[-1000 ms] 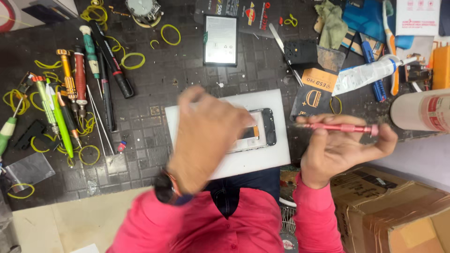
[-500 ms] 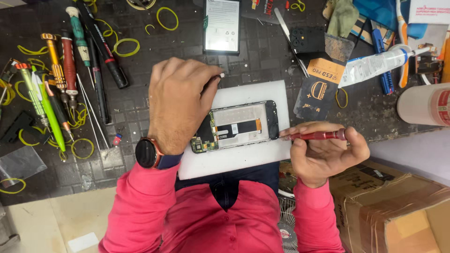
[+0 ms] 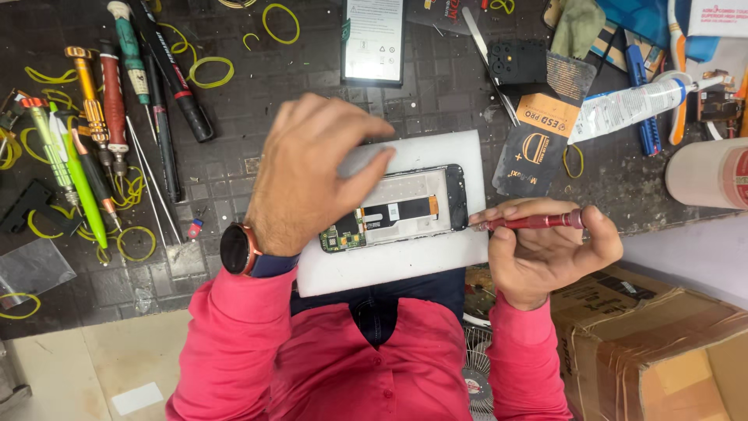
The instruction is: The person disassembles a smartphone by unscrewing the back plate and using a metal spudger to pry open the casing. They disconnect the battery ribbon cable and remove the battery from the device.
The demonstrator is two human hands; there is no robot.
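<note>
- Pinning the opened phone (image 3: 405, 209) on the white foam pad (image 3: 405, 261), my left hand (image 3: 312, 175) spreads over its left end, fingers curled down.
- My right hand (image 3: 545, 253) pinches a red screwdriver (image 3: 530, 222), tip at the phone's right edge.
- I judge the phone light, stiff and fragile; grip the frame edges, not the circuit board (image 3: 347, 232).
- Screwdrivers (image 3: 101, 132), rubber bands (image 3: 210, 70), a glue tube (image 3: 631, 105) and a cardboard box (image 3: 662, 343) crowd close.

A bright pink long-sleeved shirt (image 3: 389, 366) is worn, filling the lower middle of the frame, with a buttoned front and creased sleeves down to both wrists. A round black watch (image 3: 238, 249) with a copper-coloured rim and dark blue strap is seen at centre left.
</note>
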